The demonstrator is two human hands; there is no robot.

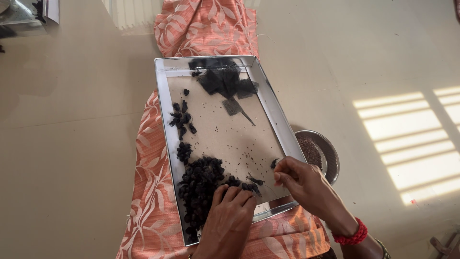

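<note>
A rectangular steel tray (pixel 163 103) with a brown paper lining rests on my lap, over an orange flowered cloth (pixel 206 26). A heap of small black dried pods (pixel 201 184) lies along the tray's left and near side. My left hand (pixel 229 218) rests on the near end of that heap, fingers curled onto the pods. My right hand (pixel 306 184) pinches one small dark piece (pixel 274 163) near the tray's right rim. Tiny black seeds are scattered over the paper. Several black mesh squares (pixel 225 81) lie at the far end.
A round steel bowl (pixel 330 156) holding dark seeds stands on the floor just right of the tray, partly behind my right hand. The floor is pale tile with sunlit stripes (pixel 412 139) at the right. A shiny object (pixel 28 12) sits at the top left corner.
</note>
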